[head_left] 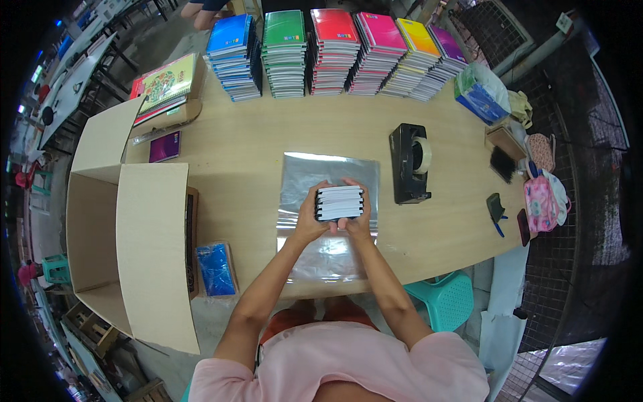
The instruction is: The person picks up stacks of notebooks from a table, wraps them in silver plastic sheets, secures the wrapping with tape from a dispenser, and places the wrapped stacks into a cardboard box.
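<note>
A small stack of spiral notebooks (pixel 339 202) is gripped between my two hands, white page edges facing up and dark binding coils showing along the sides. My left hand (pixel 310 218) is closed round its left side, and my right hand (pixel 360 216) round its right side; the thumbs meet at the near edge. Beneath them a clear plastic sheet (pixel 328 261) lies flat on the wooden table (pixel 248 144). To the right of the sheet stands a black tape dispenser (pixel 404 167) with a roll of tape in it.
Tall piles of blue (pixel 234 60), green (pixel 284 57), red, pink, yellow and purple notebooks line the far edge. At left are an open cardboard box (pixel 154 248), a blue wrapped packet (pixel 216 269) and a purple notebook (pixel 165 146). A brush (pixel 502 164) and pouches sit far right.
</note>
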Motion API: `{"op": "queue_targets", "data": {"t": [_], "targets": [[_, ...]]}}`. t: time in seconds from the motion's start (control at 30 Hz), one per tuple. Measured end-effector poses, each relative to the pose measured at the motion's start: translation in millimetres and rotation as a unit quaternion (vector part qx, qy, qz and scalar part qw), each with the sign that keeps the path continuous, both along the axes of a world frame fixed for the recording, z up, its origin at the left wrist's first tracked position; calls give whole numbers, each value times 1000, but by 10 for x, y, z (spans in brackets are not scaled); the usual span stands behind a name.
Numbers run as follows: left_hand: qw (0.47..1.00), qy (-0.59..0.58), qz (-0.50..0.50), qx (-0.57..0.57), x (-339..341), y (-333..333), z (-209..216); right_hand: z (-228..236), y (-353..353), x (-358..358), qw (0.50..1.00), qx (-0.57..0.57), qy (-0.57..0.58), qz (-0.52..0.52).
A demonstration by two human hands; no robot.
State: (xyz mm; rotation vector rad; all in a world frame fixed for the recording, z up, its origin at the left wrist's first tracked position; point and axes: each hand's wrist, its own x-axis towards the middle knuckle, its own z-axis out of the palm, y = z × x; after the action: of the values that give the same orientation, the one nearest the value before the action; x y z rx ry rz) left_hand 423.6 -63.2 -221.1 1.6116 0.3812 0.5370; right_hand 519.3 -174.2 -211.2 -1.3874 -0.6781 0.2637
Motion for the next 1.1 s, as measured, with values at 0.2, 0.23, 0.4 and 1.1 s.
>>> {"op": "queue_targets", "data": {"t": [0.2,0.23,0.4,1.1], "targets": [[996,-75,-28,-46,23,113,46,-10,-39,-9,998,17,58,12],[996,-66,-31,-43,7,95,103,25,-17,-35,998,18,61,7],[998,55,-20,-14,-37,91,-39,-106,-56,-20,998,-35,-60,-4],[969,-17,165,183,-320,-258,173,732,-142,396,983,-54,-174,24]]}}
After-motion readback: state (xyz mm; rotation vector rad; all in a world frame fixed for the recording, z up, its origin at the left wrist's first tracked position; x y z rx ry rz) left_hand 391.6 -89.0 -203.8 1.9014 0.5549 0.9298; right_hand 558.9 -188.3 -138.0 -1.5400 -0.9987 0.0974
